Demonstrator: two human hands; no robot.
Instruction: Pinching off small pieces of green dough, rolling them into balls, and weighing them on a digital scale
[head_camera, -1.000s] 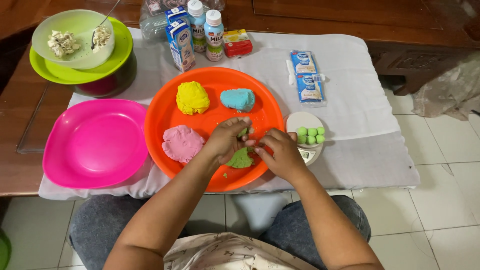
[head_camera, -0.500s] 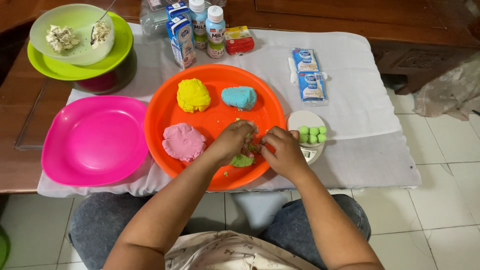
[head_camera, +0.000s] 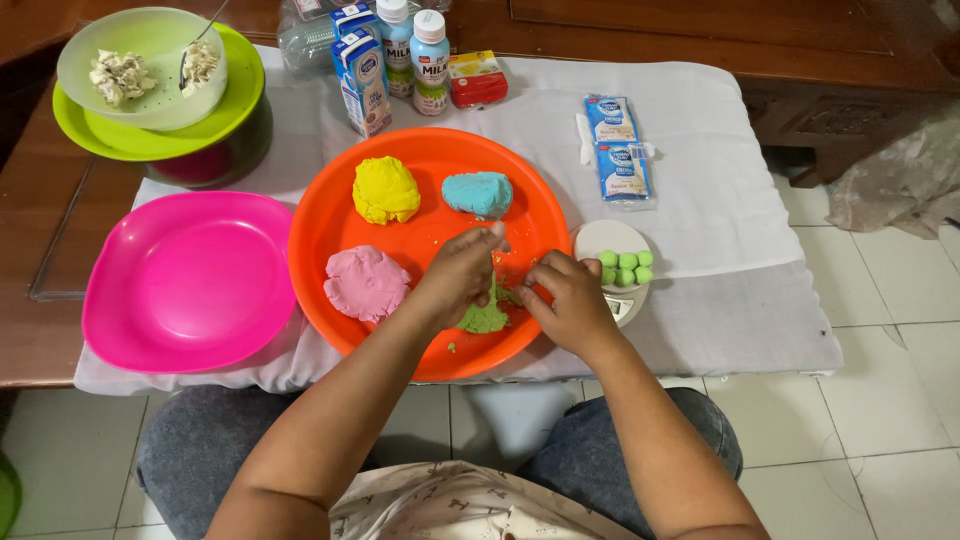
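An orange plate (head_camera: 420, 170) holds a yellow dough lump (head_camera: 385, 190), a blue dough lump (head_camera: 478, 193), a pink dough lump (head_camera: 365, 283) and a green dough lump (head_camera: 484, 318). My left hand (head_camera: 458, 275) presses on the green dough from above. My right hand (head_camera: 565, 303) pinches at the same green dough from its right side. Several small green dough balls (head_camera: 626, 266) sit on a small white scale (head_camera: 617, 238) just right of the plate.
An empty pink plate (head_camera: 190, 280) lies to the left. A pale green bowl (head_camera: 140, 65) with food and a spoon is stacked on green dishes at the back left. Milk cartons (head_camera: 362, 78), bottles (head_camera: 430, 45), a red pack (head_camera: 477, 78) and blue sachets (head_camera: 615, 145) stand behind on a white cloth (head_camera: 720, 230).
Both hands have stayed on the green dough, shifting slightly while working it. The other dough lumps and dishes have not moved.
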